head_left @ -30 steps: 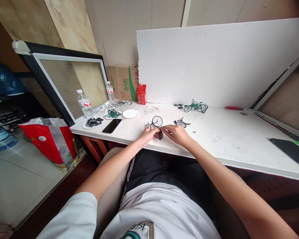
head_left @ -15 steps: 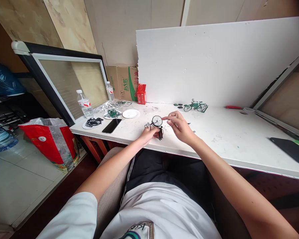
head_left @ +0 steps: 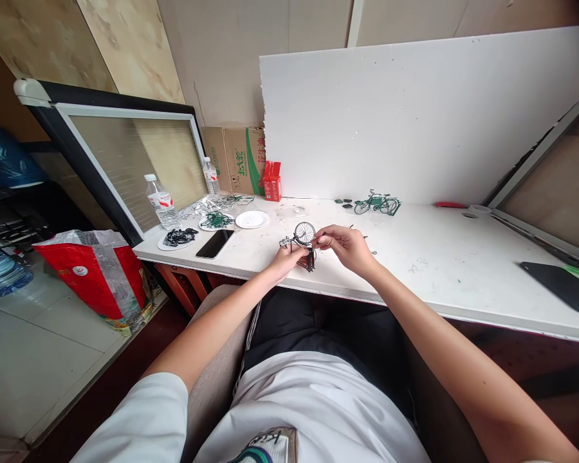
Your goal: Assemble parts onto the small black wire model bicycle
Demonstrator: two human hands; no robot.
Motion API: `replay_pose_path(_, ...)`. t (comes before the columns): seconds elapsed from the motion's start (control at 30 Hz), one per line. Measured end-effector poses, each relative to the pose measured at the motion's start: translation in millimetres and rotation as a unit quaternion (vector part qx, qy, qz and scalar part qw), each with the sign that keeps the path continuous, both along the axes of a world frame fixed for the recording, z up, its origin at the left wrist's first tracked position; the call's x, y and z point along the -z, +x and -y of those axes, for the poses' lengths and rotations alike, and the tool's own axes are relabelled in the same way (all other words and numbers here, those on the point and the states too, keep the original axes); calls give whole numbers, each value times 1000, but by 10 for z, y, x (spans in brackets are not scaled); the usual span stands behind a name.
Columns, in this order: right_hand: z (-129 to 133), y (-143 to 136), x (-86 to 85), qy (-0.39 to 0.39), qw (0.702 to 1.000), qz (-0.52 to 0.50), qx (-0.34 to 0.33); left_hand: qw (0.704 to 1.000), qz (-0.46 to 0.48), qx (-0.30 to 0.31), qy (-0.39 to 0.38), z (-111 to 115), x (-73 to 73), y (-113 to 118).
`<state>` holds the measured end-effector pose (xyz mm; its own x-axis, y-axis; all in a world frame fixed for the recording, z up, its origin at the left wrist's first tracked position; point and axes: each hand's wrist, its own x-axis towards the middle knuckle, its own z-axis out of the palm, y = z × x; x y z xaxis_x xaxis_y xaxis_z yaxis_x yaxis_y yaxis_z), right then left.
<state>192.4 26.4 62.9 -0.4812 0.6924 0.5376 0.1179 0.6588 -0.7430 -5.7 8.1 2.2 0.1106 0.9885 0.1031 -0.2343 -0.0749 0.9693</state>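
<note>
A small black model bicycle [head_left: 304, 233] is held over the table's front part by my left hand [head_left: 286, 260], whose fingers wrap round its frame. Its spoked wheel points up, away from me. My right hand [head_left: 346, 247] is at the wheel's right side, thumb and forefinger pinched together; whatever lies between the fingertips is too small to make out. Farther back stands a green model bicycle [head_left: 377, 204], with several small dark pieces [head_left: 347, 203] to its left.
On the white table [head_left: 429, 257] at left are a phone [head_left: 215, 244], plates with black parts [head_left: 180, 238] and green parts [head_left: 217, 220], a bare plate [head_left: 252, 220], bottles [head_left: 161, 200] and a red box [head_left: 273, 181]. A dark flat object [head_left: 560, 287] lies far right.
My right hand has moved closer to the wheel and the bicycle frame, and its fingers have closed into a pinch. The left hand keeps its hold. The view has shifted slightly.
</note>
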Motion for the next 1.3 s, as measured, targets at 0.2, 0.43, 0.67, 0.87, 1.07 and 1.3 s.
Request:
replay_pose_path(0.2, 29, -19, 16, 27, 999, 25, 15, 1000, -12, 3, -1, 3, 4, 1)
replay_pose_path(0.43, 42, -23, 2, 42, 999, 30, 11, 1000, -22, -2, -3, -1, 12, -1)
replay_pose_path(0.67, 44, -18, -18, 67, 996, 55, 6, 1000, -13, 1, -6, -12, 24, -6)
replay_pose_path(0.87, 67, -27, -38, 104, 991, 77, 13, 1000, -13, -4, 1, -4, 13, 2)
replay_pose_path(1.07, 101, -52, -53, 160, 980, 102, 58, 1000, -23, -4, 8, -18, 19, 6)
replay_pose_path(1.3, 100, -72, -10, 183, 976, 89, 80, 1000, -26, -4, 15, -9, 9, 9)
